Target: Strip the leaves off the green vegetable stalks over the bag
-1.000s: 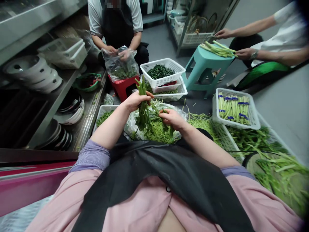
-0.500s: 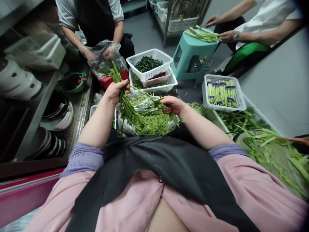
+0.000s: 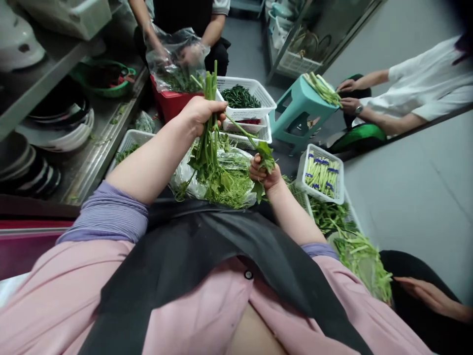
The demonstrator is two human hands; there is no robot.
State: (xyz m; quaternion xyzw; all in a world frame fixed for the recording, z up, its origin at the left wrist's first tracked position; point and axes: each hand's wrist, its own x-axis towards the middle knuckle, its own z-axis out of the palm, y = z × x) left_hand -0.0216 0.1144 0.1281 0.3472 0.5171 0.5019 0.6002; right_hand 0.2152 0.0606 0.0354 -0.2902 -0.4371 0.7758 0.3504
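My left hand (image 3: 204,114) is closed round a bunch of leafy green stems (image 3: 209,153), cut ends up and leaves hanging down. One stem (image 3: 240,129) stretches from that hand across to the right. My right hand (image 3: 264,172) is closed on the leafy end (image 3: 265,157) of this stem; its fingers are partly behind the leaves. Below both hands lies a heap of thin green shoots (image 3: 236,190) with clear plastic wrap around it.
White baskets (image 3: 254,112) hold green chillies ahead. Another basket (image 3: 320,175) has banded green stalks. A teal stool (image 3: 301,111) carries stalks beside a co-worker's hands (image 3: 349,96). Another co-worker handles a plastic bag (image 3: 175,56). Stacked plates (image 3: 59,128) stand on a left shelf.
The view has shifted. My left hand has risen with the bunch, and my right hand now grips the stem's leafy end, lower down. A person's hand has appeared at lower right.
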